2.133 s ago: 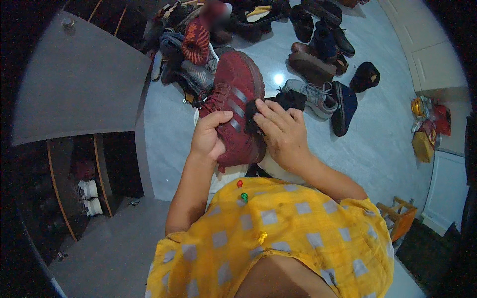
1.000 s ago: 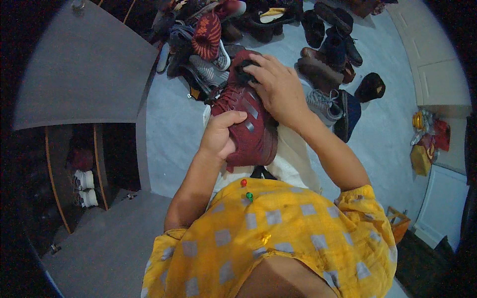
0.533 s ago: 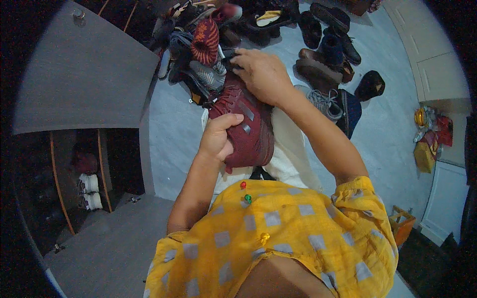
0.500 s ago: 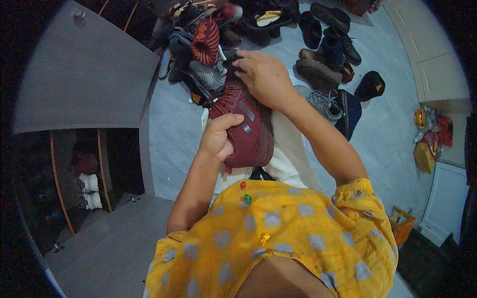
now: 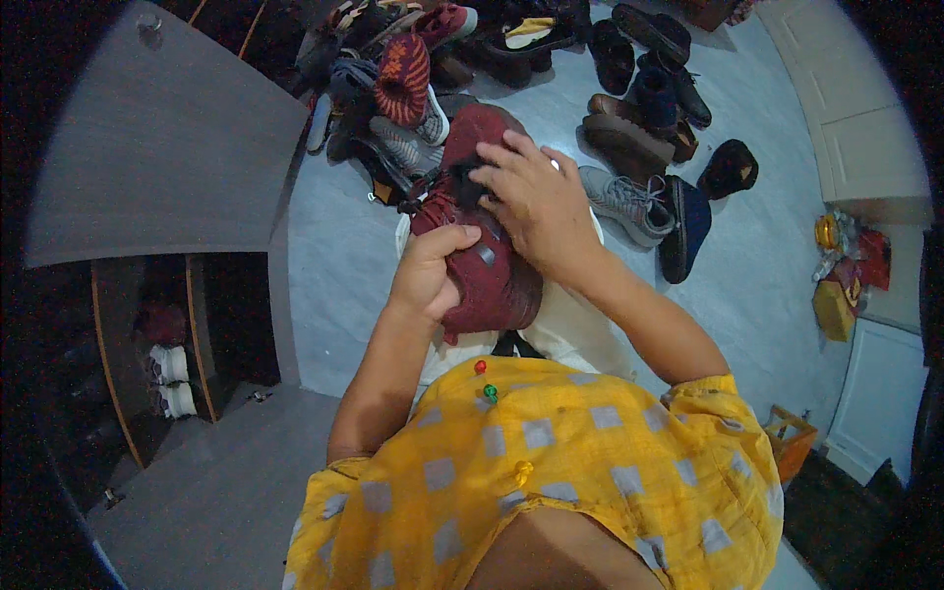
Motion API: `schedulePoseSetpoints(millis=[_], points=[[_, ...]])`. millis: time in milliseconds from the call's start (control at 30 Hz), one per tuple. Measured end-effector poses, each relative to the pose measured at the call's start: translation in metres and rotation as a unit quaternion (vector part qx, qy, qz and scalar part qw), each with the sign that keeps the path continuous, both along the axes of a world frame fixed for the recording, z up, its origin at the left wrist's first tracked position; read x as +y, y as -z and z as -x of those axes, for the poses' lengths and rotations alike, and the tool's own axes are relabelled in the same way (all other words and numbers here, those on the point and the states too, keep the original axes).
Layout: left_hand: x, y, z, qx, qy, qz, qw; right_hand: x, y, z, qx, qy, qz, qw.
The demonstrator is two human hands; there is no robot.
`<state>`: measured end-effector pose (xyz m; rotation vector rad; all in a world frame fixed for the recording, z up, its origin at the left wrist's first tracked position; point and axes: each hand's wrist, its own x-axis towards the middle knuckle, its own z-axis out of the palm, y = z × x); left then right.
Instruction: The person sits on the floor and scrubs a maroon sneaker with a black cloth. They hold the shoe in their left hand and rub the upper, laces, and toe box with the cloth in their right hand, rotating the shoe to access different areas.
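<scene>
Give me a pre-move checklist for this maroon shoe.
1. Left hand gripping the maroon shoe: ok.
2. Black cloth at the right hand's fingers, against the shoe: ok.
3. Laces securely tied: cannot tell, partly covered and too small.
4. Underside of the sole clean: cannot tell, out of view.
5. Shoe pile beyond the hands tidy: not ok, jumbled.
</scene>
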<state>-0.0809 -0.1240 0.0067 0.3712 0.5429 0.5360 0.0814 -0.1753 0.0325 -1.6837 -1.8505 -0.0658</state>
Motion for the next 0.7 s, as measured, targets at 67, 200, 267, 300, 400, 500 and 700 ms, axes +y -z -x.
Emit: schedulePoseSetpoints(millis=[67,200,267,300,400,500,700], points=[[-0.001,-0.003,-0.001,-0.002,-0.004,-0.004,1.000,0.017,0.005,-0.005,-0.006,0.007,-0.019,1.000],[0.000,-0.003,-0.002,0.010,-0.013,0.006,1.000,0.046,0.003,-0.010,-0.021,0.010,-0.002,1.000],[0.001,0.001,-0.001,0.024,-0.008,0.001,1.000,0.060,-0.001,-0.013,-0.035,0.016,0.028,0.999],[0.001,0.001,-0.001,0.025,-0.007,0.001,1.000,0.066,-0.004,-0.014,-0.041,0.020,0.042,0.998],[0.001,-0.006,-0.002,0.024,-0.005,0.001,1.000,0.086,-0.015,-0.020,0.017,0.019,0.148,0.989],[0.000,-0.007,-0.003,0.018,0.000,-0.004,1.000,0.083,-0.013,-0.020,0.052,0.035,0.138,0.988],[0.000,-0.006,-0.002,0.032,0.016,-0.026,0.999,0.048,-0.003,-0.018,0.035,0.037,0.031,0.998]])
